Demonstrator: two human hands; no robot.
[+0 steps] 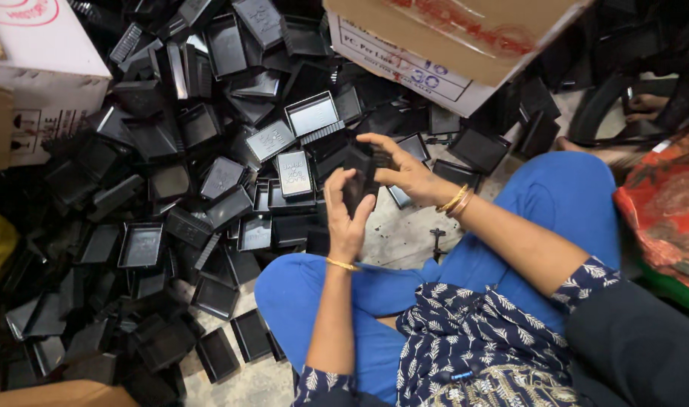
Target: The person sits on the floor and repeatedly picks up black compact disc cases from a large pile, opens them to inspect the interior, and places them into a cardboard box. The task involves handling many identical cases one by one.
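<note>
Bare concrete floor [405, 234] is serving as the work surface, and it is lying almost buried under a sprawling heap of shallow black rectangular plastic trays [171, 188] that is spreading from the far edge down the whole left side of the scene. A person in blue trousers and a dark leaf-patterned top is sitting cross-legged at the near right, facing the heap. The left hand [347, 215], a thin gold bangle at its wrist, is rising palm-in with its fingers curled around a small black rectangular plastic piece [362, 179], which is sitting just above the knees, between the two hands and near the middle of the scene. The right hand [403, 167], wearing gold and orange bangles, is reaching in from the right and pinching the top of the same piece between thumb and fingertips. A small black plastic clip-like part [438, 243] is lying alone on the floor just beside the right forearm. A white and brown cardboard box with red and blue markings [435, 45] is tilting over the far side of the heap, while another white cardboard carton [39, 83] is standing at the far left. Someone in an orange patterned garment [665, 211] is sitting at the right edge.
</note>
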